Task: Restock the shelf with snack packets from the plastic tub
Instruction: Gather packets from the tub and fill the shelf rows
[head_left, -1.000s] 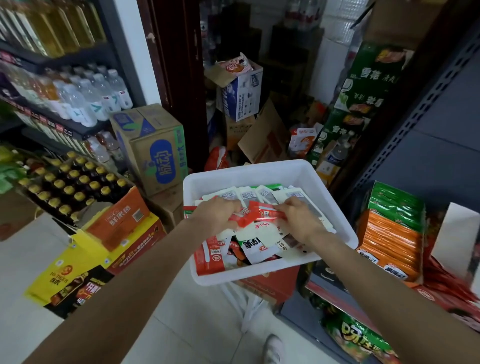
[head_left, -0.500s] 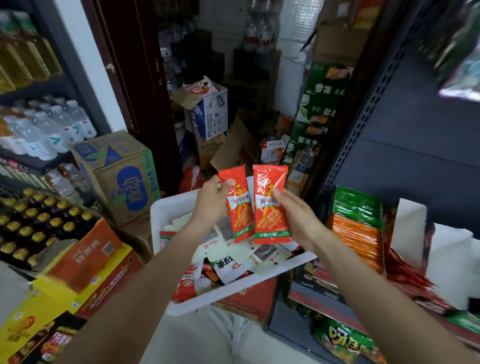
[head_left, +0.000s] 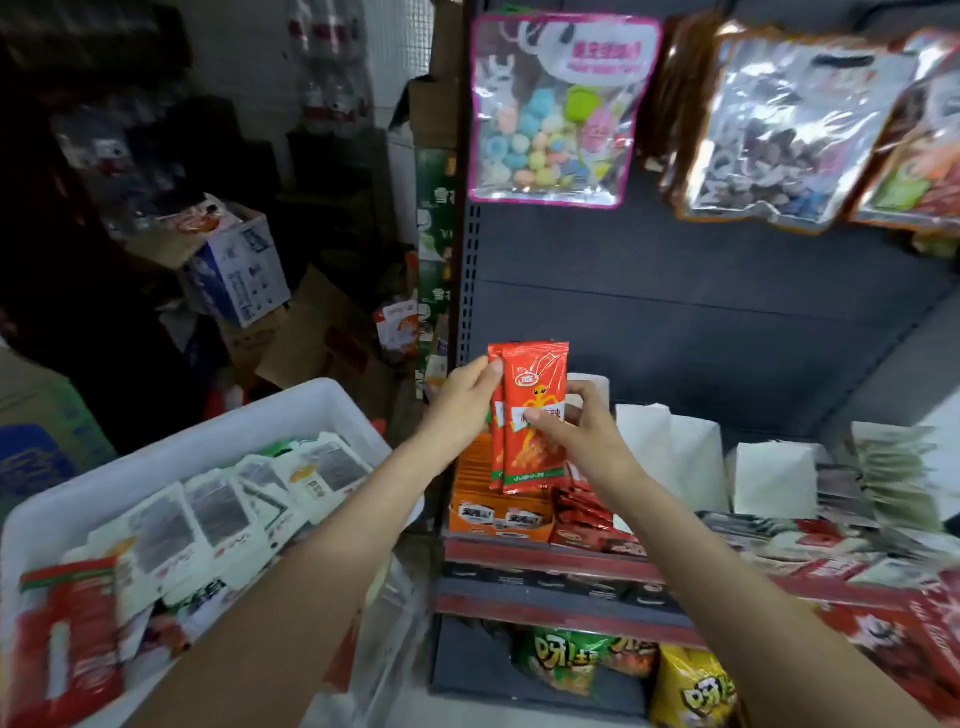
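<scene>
The dark grey shelf unit fills the right half of your view, its pegboard back rising behind a shelf edged with a red rail. Large clear bags of sweets hang from it up top, and crisp bags sit on the level below.

To the near left stands the white plastic tub, heaped with white, green and red snack packets lying flat and overlapping. Your left forearm crosses over its right rim.

On the shelf, an orange display box sits at the left end, with dark red packets just beside it on the right and upright white cartons farther right.

You hold two red snack packets upright over the orange display box, one overlapping the other so the rear one shows only as a strip along the left edge. Your left hand grips that left edge, thumb pressed against the upper front and fingers curled behind. Your right hand pinches the front packet from the right, thumb laid across its printed face at mid-height, fingers wrapped round the back. Both hands are closed firmly on the pair.
</scene>
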